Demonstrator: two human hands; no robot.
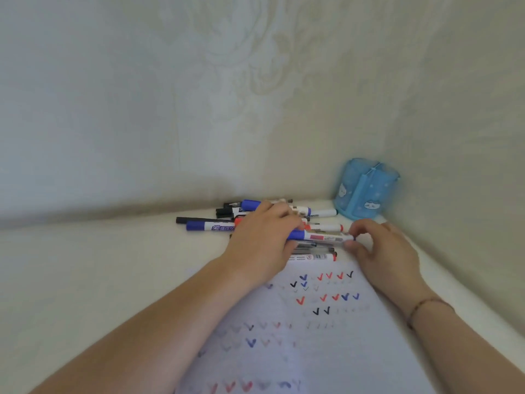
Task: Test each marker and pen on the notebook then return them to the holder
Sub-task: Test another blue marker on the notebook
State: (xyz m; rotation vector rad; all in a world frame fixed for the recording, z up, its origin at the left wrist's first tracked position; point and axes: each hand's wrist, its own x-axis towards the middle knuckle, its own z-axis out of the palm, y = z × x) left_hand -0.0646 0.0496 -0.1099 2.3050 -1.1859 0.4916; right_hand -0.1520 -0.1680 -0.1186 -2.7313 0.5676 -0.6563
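Note:
A pile of markers and pens (255, 216) lies on the white table beyond the open notebook (306, 331), whose page carries red, blue and black check marks. My left hand (264, 240) grips the blue cap end of a blue-capped marker (321, 238) lying across the pile. My right hand (380, 251) pinches that marker's other end between thumb and fingertips. The blue pen holder (366, 189) stands in the back right corner with no pens showing in it.
Patterned walls close in behind and on the right, meeting at the corner by the holder. The white table surface (99, 265) stretches to the left of the notebook.

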